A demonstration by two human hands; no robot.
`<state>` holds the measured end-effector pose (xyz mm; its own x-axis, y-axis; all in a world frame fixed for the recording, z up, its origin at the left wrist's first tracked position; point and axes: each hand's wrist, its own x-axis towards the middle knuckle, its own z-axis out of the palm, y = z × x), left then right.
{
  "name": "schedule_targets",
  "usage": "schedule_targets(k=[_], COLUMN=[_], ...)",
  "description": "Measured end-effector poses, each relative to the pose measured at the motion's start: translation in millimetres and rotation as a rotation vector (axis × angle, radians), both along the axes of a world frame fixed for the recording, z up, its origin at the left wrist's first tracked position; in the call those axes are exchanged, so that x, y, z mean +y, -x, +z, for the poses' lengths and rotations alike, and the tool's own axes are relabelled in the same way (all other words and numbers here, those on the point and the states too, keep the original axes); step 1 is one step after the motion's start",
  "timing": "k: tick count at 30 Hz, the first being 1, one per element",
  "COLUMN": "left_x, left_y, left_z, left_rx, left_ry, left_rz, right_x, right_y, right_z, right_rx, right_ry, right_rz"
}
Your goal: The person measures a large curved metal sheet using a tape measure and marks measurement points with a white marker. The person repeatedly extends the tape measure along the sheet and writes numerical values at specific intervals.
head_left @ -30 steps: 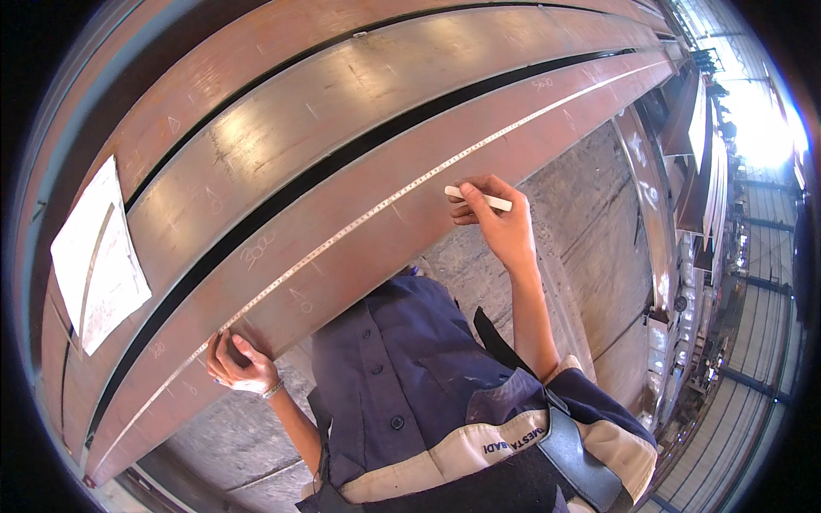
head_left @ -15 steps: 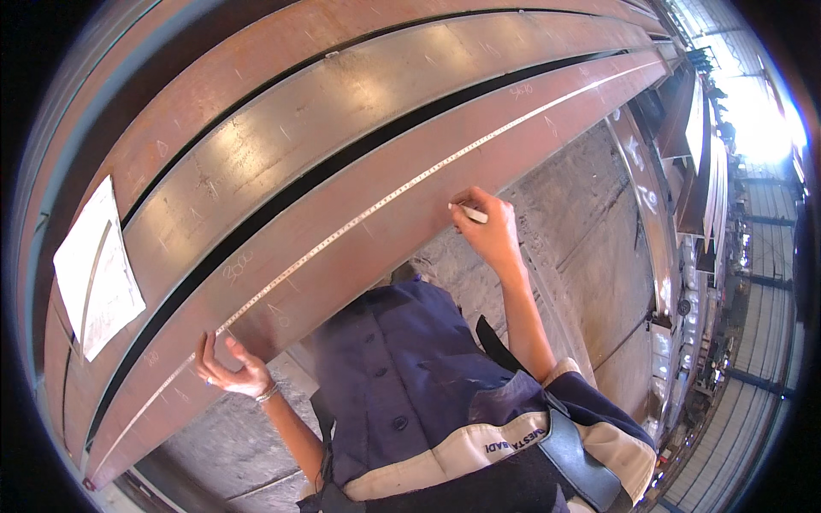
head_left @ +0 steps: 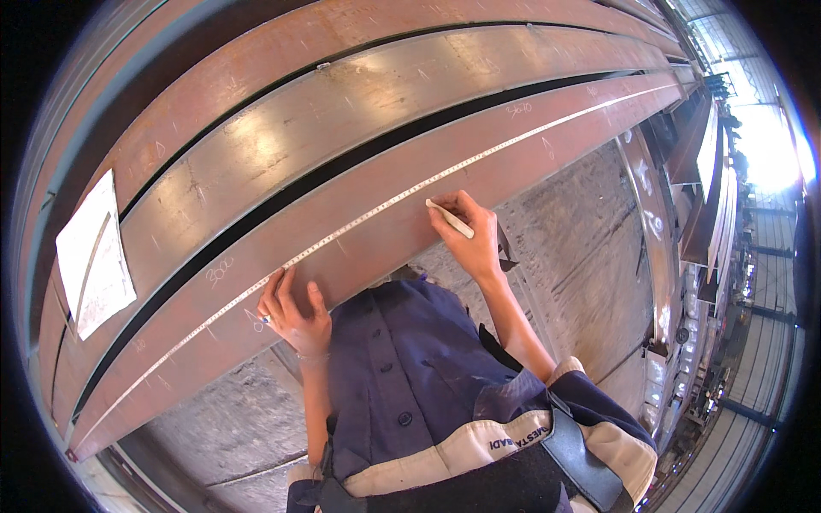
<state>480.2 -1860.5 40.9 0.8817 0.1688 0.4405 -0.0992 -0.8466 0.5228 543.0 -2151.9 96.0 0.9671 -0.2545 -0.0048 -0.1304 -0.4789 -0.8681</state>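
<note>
A long reddish-brown steel beam (head_left: 376,248) lies across in front of me, with chalk marks along it. A pale measuring tape (head_left: 402,196) is stretched along its length. My left hand (head_left: 295,312) rests on the beam, fingers spread, its fingertips at the tape's near edge. In my right hand (head_left: 470,235) a white chalk stick (head_left: 453,221) is pinched between thumb and fingers. The chalk's tip points toward the tape, over the beam's near half; whether it touches the steel I cannot tell.
Beyond a dark gap lies a second steel beam (head_left: 282,137), with more beams behind it. A white paper sheet (head_left: 96,256) lies on them at the left. Grey floor (head_left: 564,248) shows below on the near side. Further beams are stacked at the right.
My left hand has slid right and farther along the tape. My right hand, still holding the chalk, has moved a little left. The view has shifted slightly.
</note>
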Motion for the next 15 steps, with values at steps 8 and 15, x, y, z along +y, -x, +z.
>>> schedule_targets(k=[8, 15], left_x=[-10, -11], left_y=[-4, 1], left_z=[-11, -4], left_rx=[0.052, 0.032], left_ry=[-0.159, -0.188], left_rz=[0.098, 0.112], right_x=[-17, -16], right_y=[-9, -7], right_z=[-10, -12], right_rx=[-0.066, -0.098], right_ry=[0.054, 0.033], right_rz=[-0.022, 0.003])
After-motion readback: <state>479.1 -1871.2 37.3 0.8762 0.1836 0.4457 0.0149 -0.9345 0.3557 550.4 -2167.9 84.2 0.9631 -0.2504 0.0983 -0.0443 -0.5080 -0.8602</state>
